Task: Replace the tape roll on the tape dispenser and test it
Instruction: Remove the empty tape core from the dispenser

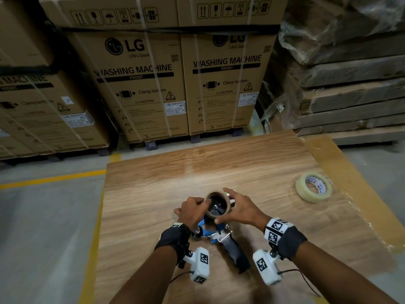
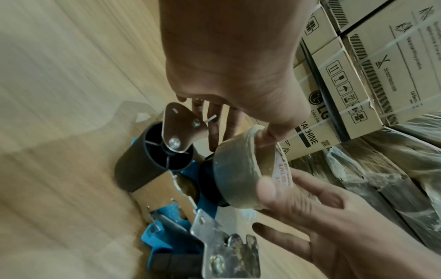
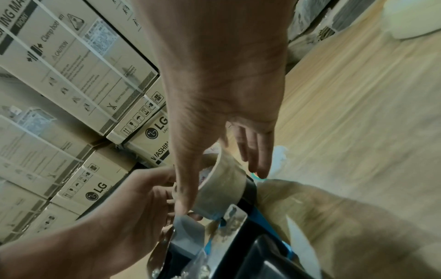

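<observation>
The tape dispenser [image 1: 219, 234], blue frame with a black handle [image 1: 235, 252], lies on the wooden table [image 1: 252, 163] in front of me. On its black hub sits the spent roll, a brown cardboard core [image 1: 218, 193] with little tape left. My left hand [image 1: 195, 210] grips the core's left rim, a finger hooked inside. My right hand [image 1: 238, 207] pinches the core from the right, thumb on the near rim. In the wrist views the core [image 2: 238, 169] [image 3: 224, 190] sits between both hands, with black hub showing beneath it. A fresh clear tape roll [image 1: 313, 187] lies flat at the right.
Strapped washing-machine cartons [image 1: 140, 84] stand stacked beyond the table's far edge. Plastic-wrapped flat packs [image 1: 350, 84] are piled at the back right. Grey floor with yellow lines [image 1: 52, 178] lies left of the table. The dispenser's black roller [image 2: 143, 160] and metal plate [image 2: 179, 128] sit beside my left fingers.
</observation>
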Motion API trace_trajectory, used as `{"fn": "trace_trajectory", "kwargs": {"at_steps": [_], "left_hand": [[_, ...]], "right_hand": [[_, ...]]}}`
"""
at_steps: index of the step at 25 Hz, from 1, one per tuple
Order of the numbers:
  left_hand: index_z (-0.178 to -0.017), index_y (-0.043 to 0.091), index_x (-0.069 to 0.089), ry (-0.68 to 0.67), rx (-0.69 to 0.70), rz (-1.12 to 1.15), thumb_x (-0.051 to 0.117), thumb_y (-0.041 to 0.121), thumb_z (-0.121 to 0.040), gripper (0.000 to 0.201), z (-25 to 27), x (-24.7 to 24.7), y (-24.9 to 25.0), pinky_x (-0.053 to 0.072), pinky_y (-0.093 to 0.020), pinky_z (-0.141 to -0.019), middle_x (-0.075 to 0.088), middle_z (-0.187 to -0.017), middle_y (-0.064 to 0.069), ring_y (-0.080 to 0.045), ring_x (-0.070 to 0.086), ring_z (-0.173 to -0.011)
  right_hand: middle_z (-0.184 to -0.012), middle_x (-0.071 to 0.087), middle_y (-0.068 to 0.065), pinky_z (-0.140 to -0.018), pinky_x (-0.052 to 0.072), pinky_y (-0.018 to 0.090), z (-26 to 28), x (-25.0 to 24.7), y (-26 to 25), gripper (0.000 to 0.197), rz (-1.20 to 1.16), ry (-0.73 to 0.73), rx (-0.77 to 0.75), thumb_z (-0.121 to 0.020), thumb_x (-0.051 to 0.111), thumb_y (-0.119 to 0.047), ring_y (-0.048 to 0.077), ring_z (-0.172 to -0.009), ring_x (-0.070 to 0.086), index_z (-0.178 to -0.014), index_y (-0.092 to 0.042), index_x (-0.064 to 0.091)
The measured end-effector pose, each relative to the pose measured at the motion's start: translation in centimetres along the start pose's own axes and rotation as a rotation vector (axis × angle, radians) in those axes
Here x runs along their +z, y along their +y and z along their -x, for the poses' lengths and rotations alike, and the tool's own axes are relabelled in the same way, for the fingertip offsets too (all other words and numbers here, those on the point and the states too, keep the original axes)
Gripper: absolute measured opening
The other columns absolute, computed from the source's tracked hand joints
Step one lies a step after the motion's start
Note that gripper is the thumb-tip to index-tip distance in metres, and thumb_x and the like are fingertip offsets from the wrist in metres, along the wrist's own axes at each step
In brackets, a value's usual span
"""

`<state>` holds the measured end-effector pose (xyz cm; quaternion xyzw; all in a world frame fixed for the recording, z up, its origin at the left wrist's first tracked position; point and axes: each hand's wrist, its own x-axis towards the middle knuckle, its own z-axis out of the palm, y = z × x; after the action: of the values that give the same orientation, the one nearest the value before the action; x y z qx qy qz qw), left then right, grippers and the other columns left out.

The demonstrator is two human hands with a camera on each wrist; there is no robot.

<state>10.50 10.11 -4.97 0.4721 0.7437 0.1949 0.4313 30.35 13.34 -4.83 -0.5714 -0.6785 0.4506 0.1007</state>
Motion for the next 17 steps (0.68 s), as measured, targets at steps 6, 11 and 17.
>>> {"fn": "trace_trajectory", "kwargs": {"at_steps": [6,11,17], "left_hand": [[-0.076,0.019,0.07,-0.008,-0.02,0.138,0.043,0.066,-0.08,0.054,1.6,-1.0,1.3,0.03,-0.045,-0.087,0.07,-0.083,0.006,-0.025,0.058,-0.092],[-0.101,0.038,0.069,-0.1,-0.007,0.117,0.043,0.068,-0.074,0.048,1.0,-0.8,0.5,0.033,-0.044,-0.093,0.066,-0.103,0.003,-0.026,0.058,-0.102],[-0.087,0.03,0.079,-0.092,0.002,0.198,0.043,0.078,-0.087,0.06,0.8,-1.6,1.6,0.04,-0.039,-0.085,0.078,-0.095,0.003,-0.021,0.068,-0.097]], "right_hand": [[-0.113,0.075,-0.01,-0.093,0.056,0.027,0.7,0.5,-1.7,0.081,-0.017,0.097,-0.198,-0.052,0.092,-0.045,0.006,-0.104,0.07,-0.126,-0.022,0.067],[-0.103,0.079,-0.014,-0.082,0.053,0.013,0.6,-0.1,-1.9,0.067,-0.116,0.103,-0.171,-0.057,0.097,-0.043,-0.004,-0.094,0.072,-0.117,-0.026,0.074],[-0.108,0.077,-0.011,-0.09,0.058,0.024,0.7,0.3,-1.6,0.071,-0.136,0.073,-0.221,-0.056,0.096,-0.033,0.002,-0.101,0.072,-0.121,-0.026,0.068]]}}
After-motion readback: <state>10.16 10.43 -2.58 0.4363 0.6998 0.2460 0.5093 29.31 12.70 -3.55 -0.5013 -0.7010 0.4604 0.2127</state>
